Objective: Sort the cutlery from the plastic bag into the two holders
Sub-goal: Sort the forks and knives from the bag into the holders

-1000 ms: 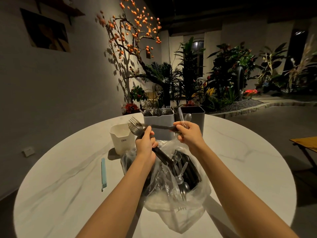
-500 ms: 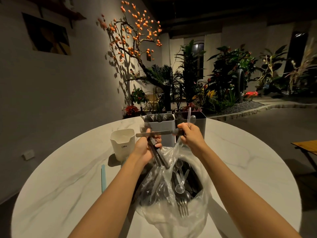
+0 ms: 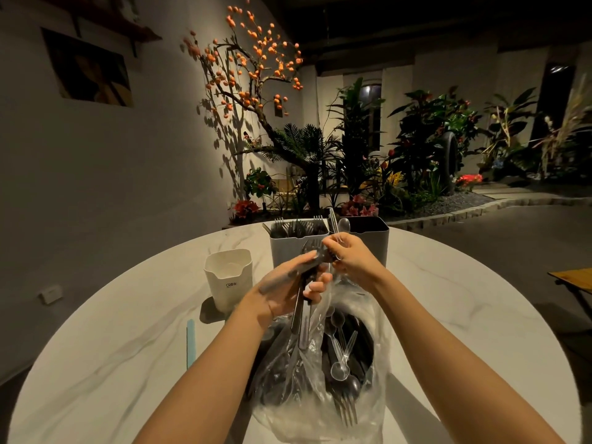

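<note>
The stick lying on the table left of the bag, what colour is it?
Light blue; the stick shows only in the head view.

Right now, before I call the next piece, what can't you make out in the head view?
- Dark holder: its inside is in shadow and the right hand covers its front, so I cannot count its contents.
- Bundle of cutlery in the left hand: blurred and overlapping; piece types unclear.
- Plastic bag: crumpled film and dark pieces hide what lies at the bottom.
- White cup: inside not visible.
</note>
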Demonstrator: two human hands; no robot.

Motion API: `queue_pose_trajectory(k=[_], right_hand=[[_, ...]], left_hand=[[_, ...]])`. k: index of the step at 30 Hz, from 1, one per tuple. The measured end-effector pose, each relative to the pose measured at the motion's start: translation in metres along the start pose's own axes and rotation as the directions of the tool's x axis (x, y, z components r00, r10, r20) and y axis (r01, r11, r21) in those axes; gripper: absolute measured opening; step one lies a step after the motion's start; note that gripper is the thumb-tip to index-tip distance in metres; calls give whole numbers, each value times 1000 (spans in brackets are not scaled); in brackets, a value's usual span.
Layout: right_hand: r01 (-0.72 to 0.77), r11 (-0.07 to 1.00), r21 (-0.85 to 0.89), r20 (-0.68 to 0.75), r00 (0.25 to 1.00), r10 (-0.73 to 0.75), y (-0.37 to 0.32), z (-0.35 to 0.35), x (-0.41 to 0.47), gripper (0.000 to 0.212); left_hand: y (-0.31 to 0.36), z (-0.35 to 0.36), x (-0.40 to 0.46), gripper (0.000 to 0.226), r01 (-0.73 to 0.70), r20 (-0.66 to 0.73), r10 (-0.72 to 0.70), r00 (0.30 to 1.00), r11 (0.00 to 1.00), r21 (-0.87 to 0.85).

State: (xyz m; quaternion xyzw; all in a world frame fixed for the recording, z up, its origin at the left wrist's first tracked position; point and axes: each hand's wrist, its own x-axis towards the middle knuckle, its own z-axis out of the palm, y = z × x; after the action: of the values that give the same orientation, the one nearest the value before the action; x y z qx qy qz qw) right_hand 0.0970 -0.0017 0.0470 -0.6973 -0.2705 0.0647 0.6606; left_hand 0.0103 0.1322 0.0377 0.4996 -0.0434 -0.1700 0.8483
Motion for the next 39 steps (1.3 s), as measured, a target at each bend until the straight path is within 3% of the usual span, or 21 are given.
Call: queue_pose_trajectory(k=[4,9,13,20,23,28,33,37,39], right_hand=[[-32,994,106,17,999,30,-1,1,6,28],[-87,960,266,-74,991,110,-4,1,14,31],[-86,966,242,-90,990,111,-7,1,17,29],[-142,990,-3,102,985,142,-14,8,22,42],[-215,969,123,191,963,190,-20,10,18,45],[-239,877,417,131,971,203,-25,17,28,45],[-140,888,438,61,990,126,-22,19,35,44],[-56,920,387,-81,992,95,-24,22,41,37],[-20,954,299,-172,982,74,-24,24,44,31]], left_hand=[[5,-3,1,26,-1,-3,2,1000,995,103],[14,-5,4,16,-82,-85,83,993,996,18],[26,-5,11,27,-217,-179,196,964,971,-105],[58,9,25,27,-520,-423,442,791,850,-84],[68,14,31,26,-611,-470,542,697,791,6],[67,8,38,25,-607,-457,576,677,789,95],[63,0,45,27,-621,-497,621,606,760,192],[66,-6,52,34,-520,-569,682,460,726,450],[67,-3,57,43,-468,-568,706,422,707,531]])
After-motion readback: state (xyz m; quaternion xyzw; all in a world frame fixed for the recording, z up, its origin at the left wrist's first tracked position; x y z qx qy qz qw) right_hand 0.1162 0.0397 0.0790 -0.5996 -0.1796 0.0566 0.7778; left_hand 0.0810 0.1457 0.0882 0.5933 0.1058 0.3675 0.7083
